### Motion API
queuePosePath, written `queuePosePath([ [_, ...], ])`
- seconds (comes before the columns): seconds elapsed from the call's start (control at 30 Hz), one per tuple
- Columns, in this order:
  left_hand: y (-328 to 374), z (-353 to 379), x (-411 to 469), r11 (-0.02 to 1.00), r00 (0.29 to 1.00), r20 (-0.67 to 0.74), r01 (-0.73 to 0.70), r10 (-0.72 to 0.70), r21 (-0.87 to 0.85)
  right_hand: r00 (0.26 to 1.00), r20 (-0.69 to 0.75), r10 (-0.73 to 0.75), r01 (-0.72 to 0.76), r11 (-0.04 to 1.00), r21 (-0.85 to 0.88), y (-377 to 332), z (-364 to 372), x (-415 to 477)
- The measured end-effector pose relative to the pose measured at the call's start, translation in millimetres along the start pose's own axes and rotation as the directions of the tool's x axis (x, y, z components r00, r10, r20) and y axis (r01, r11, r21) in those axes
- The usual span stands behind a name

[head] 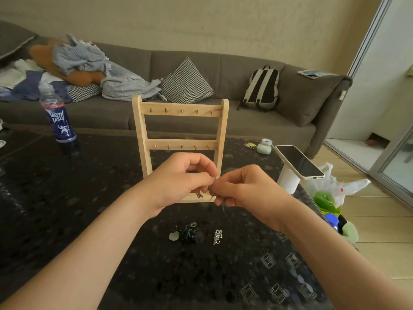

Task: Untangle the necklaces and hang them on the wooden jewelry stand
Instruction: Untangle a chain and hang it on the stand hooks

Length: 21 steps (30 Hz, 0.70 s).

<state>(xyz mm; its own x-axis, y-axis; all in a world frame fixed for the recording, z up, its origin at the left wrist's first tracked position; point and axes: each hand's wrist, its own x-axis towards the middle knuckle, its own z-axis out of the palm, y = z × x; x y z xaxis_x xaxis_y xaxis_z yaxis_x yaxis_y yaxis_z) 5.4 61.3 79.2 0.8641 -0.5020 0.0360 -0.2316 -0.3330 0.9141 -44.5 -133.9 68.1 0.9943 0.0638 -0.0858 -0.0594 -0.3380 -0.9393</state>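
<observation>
Pinch grip of left hand [180, 179] and right hand [249, 190] on tangled necklace [210, 192]

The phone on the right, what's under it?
A white cylinder stands under the phone, propping it up. Its top is hidden by the phone.

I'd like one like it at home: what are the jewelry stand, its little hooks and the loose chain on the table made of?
The jewelry stand looks like pale, unpainted wood with a matt finish. Its hooks seem brass-coloured metal, from their yellow glint. The chain looks like silver-coloured metal, bright and shiny; which metal, I cannot tell.
</observation>
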Motion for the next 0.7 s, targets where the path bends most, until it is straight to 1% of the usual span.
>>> queuePosePath([
  [0.23,-1.0,-2.1,-0.1,1.0,1.0,-0.006,-0.006,0.005,-0.019,0.999,-0.02,-0.03,0.03,0.999,-0.031,2.7,-1.0,0.5],
  [0.4,-1.0,-1.5,-0.4,0.999,1.0,-0.01,0.014,-0.015,-0.052,1.0,0.014,-0.014,0.014,1.0,-0.02,2.7,-2.2,0.4],
  [0.47,-1.2,-1.1,-0.2,0.997,0.999,-0.017,0.028,-0.03,-0.078,0.999,0.009,-0.034,0.034,0.998,-0.044,2.8,-1.9,-0.1],
  [0.57,-0.9,-0.9,0.2,0.991,0.998,-0.038,0.053,-0.058,-0.123,0.99,-0.065,-0.122,0.11,0.98,-0.164,0.4,1.1,-1.2],
  [0.7,-1.8,0.1,1.6,0.982,0.993,-0.064,0.085,-0.097,-0.168,0.957,-0.173,-0.234,0.181,0.943,-0.278,1.1,3.4,1.3],
])
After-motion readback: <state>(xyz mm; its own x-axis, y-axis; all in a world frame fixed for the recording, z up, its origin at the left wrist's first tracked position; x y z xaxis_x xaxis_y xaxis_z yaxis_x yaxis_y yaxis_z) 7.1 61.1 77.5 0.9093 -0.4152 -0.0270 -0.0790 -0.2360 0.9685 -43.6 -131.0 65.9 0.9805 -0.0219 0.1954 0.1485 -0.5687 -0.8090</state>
